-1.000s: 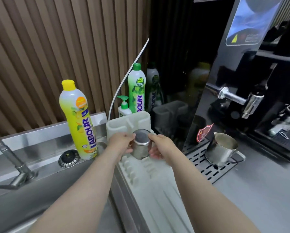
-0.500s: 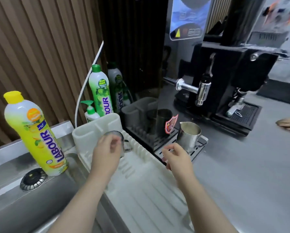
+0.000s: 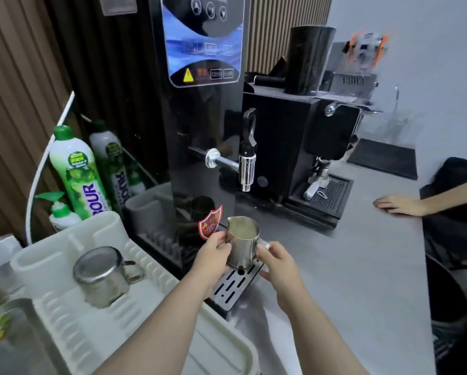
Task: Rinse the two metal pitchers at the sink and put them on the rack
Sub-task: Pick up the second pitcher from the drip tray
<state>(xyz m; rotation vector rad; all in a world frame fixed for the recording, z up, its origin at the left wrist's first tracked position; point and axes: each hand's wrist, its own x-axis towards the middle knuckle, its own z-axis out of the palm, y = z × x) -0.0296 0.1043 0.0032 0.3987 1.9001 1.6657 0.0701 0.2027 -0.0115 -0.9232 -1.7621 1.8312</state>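
**Technician:** While the upright stainless-steel pitcher (image 3: pixel 242 244) stood at the far end of the black slotted drip tray (image 3: pixel 227 290), what secured it?

**Inspector:** Both hands. The left hand (image 3: pixel 212 255) wrapped its fingers round the pitcher's left wall. The right hand (image 3: pixel 277 263) pinched the handle on the pitcher's right side. Whether the base rested on the tray or sat just clear of it could not be determined.

**Technician:** Where was the other unit?

**Inspector:** The second stainless-steel pitcher (image 3: pixel 102 277) sat inverted and slightly tilted on the ribbed white plastic dish rack (image 3: pixel 64 320). Its handle pointed right. It was to the left of both hands, and neither touched it.

**Technician:** What surrounded the tray?

**Inspector:** The tall glossy black water boiler (image 3: pixel 200 104) stood directly behind it, and the chrome tap (image 3: pixel 246 169) projected above the held pitcher. A black coffee grinder (image 3: pixel 302 125) stood to the boiler's right. Two green-capped dish-soap bottles (image 3: pixel 75 171) stood behind the rack, against the slatted wooden wall. At the right edge, another person's hand (image 3: pixel 397 205) lay flat on the grey countertop (image 3: pixel 348 266).
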